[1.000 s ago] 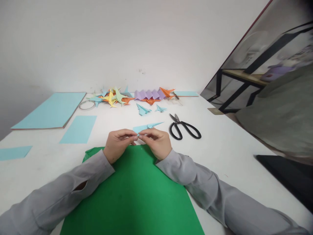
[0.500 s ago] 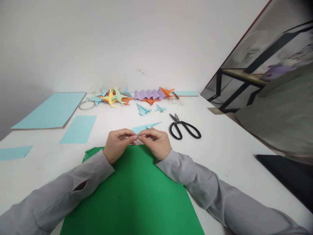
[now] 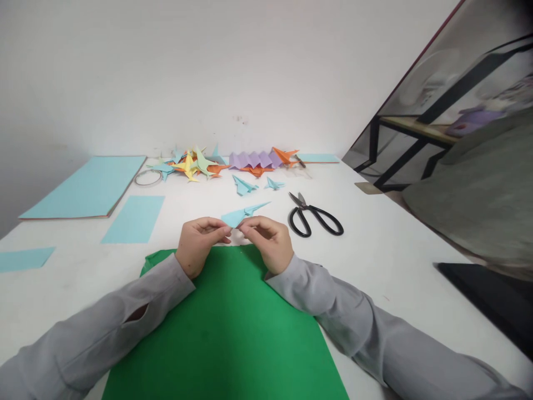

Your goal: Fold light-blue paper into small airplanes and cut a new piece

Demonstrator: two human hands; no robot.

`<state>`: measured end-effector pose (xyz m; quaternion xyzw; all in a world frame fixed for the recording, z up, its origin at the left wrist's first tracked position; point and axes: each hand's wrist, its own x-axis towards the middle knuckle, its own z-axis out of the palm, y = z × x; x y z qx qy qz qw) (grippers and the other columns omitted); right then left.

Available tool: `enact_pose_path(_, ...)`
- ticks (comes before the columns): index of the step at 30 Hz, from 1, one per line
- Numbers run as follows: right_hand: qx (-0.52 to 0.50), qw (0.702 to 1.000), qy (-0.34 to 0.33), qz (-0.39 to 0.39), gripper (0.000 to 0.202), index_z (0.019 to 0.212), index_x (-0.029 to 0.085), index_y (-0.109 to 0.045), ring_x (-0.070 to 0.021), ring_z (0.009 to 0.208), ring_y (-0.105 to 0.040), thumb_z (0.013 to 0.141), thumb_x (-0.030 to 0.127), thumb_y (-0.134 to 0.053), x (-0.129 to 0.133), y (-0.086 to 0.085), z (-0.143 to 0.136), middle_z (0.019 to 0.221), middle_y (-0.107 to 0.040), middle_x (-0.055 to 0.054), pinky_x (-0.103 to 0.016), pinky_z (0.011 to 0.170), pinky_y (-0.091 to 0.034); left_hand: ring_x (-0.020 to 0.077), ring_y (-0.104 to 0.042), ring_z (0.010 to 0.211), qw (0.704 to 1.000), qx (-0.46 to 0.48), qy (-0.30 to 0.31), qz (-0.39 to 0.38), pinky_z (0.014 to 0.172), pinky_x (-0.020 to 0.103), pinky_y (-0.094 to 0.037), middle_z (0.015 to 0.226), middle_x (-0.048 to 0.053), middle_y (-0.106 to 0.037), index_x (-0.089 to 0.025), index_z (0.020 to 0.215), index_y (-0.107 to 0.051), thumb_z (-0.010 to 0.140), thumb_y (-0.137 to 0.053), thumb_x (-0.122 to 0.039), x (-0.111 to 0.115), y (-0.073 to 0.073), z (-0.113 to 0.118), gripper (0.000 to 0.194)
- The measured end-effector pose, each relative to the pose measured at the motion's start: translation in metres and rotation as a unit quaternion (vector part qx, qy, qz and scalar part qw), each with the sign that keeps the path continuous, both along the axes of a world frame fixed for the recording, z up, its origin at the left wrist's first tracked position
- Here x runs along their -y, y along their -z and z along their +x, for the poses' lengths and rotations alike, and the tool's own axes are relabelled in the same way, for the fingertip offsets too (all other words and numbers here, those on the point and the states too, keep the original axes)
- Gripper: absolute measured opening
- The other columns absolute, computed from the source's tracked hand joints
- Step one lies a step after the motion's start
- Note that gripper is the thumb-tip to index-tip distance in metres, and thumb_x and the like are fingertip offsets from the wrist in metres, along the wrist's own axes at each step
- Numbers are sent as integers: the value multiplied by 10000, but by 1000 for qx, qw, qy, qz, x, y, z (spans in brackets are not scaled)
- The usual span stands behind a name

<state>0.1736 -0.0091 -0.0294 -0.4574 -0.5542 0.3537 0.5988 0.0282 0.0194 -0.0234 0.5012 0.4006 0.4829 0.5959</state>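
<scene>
The folded blue paper point(image 3: 235, 216) lies just beyond both hands, in front of the gap between them. Its long axis runs sideways: the broad end stands over the fingertips of the left hand point(image 3: 195, 244), and the narrow point reaches past those of the right hand point(image 3: 272, 244), angling away to the right. Neither hand is clearly nearer, as both meet its near edge. Thumb and forefinger of each seem closed on that edge, though the pinch is too small to make out fully. The wrists are over a green sheet point(image 3: 227, 322) on the worktop point(image 3: 383, 266). Black-handled scissors point(image 3: 310, 210) lie to the right of the right hand, points away; two small blue folded planes point(image 3: 245, 186) sit farther beyond the hands. No brand, label or writing can be read.
</scene>
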Motion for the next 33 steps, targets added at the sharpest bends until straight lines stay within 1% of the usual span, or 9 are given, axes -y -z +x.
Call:
enact_pose_path(2,-25,999,-23,-42,185,624,162,-623,-115,525,-541,707,327,-620,-1,0,0,612,-626,-18,-241,488,-440,122,-603,496,1000,-8,-7,12,547,255,-510,560,1,-639,-119,653,-635,549,-746,-245,1,-1,0,197)
enact_pose_path(4,-54,992,-64,-97,250,603,149,-609,-94,438,-504,695,381,-628,-3,1,0,558,-612,-12,-220,410,-406,127,-603,503,999,-28,-4,32,549,260,-512,551,-2,-633,-125,647,-632,558,-740,-248,2,-3,0,186)
enact_pose_path(6,-86,983,-98,-129,281,588,140,-601,-87,416,-507,674,404,-646,-6,2,1,557,-620,-17,-207,383,-400,128,-599,513,997,-51,9,56,548,261,-514,543,-1,-627,-131,639,-631,574,-729,-248,3,-5,0,167)
enact_pose_path(11,-174,965,-105,-166,307,556,131,-560,-80,386,-522,641,400,-681,-12,3,3,541,-631,-20,-179,345,-404,123,-588,512,994,-73,11,82,530,252,-503,549,-2,-611,-133,626,-631,581,-721,-239,5,-9,0,146)
enact_pose_path(13,-209,955,-109,-179,322,556,137,-533,-89,378,-526,611,406,-701,-13,2,4,506,-619,-13,-182,335,-414,124,-586,512,994,-72,25,84,531,256,-496,561,1,-609,-134,619,-632,580,-721,-238,4,-10,0,143)
enact_pose_path(15,-215,953,-115,-182,308,594,135,-545,-93,366,-518,580,383,-727,-13,2,5,464,-600,0,-184,328,-417,123,-579,518,992,-70,58,85,539,260,-490,575,8,-610,-134,604,-633,579,-721,-236,4,-9,-1,137)
enact_pose_path(19,-185,964,-114,-153,281,680,131,-586,-90,363,-509,515,257,-777,-13,4,6,457,-594,26,-180,323,-414,120,-566,533,989,-66,102,88,555,258,-478,580,14,-612,-135,598,-636,589,-717,-231,2,-6,-2,125)
enact_pose_path(24,-163,971,-126,-121,206,623,119,-605,-87,394,-528,527,200,-769,-12,6,7,488,-619,8,-189,383,-440,116,-573,531,989,-71,105,79,555,245,-476,571,5,-618,-136,617,-631,608,-706,-215,1,-4,-4,110)
enact_pose_path(33,-168,969,-114,-144,206,610,126,-621,-98,407,-537,488,188,-775,-12,4,8,488,-622,7,-201,402,-445,114,-588,510,990,-77,101,61,545,235,-478,539,-1,-630,-129,647,-637,623,-700,-217,0,-3,-4,111)
